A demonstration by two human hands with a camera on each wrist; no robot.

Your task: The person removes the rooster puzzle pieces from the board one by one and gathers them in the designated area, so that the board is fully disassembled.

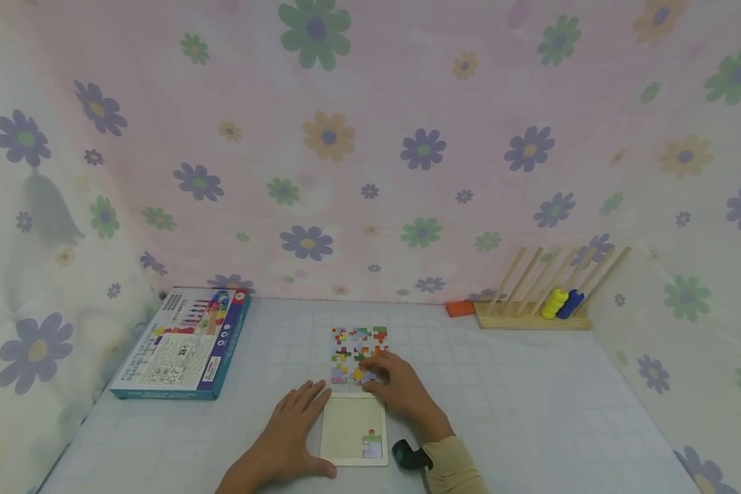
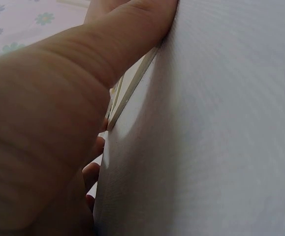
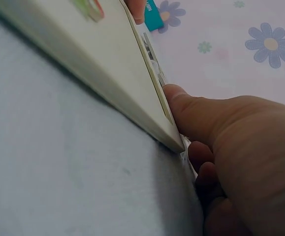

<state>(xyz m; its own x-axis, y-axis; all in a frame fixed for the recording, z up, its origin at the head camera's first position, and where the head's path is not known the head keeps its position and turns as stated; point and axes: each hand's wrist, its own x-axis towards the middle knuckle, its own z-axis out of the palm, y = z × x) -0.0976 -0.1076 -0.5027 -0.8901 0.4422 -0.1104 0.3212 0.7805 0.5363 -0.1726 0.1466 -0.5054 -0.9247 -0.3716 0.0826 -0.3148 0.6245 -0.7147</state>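
My left hand (image 1: 290,432) lies spread along the left side of a shallow wooden puzzle tray (image 1: 342,429), thumb by its near corner and index fingertip by the far one. One jigsaw piece (image 1: 372,446), lilac and green, sits in the tray's near right corner. Beyond the tray, several colourful jigsaw pieces (image 1: 339,374) lie in loose rows. There my right hand (image 1: 401,387) has its thumb and index finger bent around a piece in the nearest row, partly covering it. In the right wrist view the thumb (image 3: 191,110) shows just past the tray's far edge.
A flat boxed set (image 1: 179,343) lies at the left. At the back right stands a wooden peg rack (image 1: 531,319) with yellow and blue beads, an orange block (image 1: 460,309) beside it. A black device (image 1: 410,455) is at the right wrist. Flowered cloth (image 1: 370,158) walls the table.
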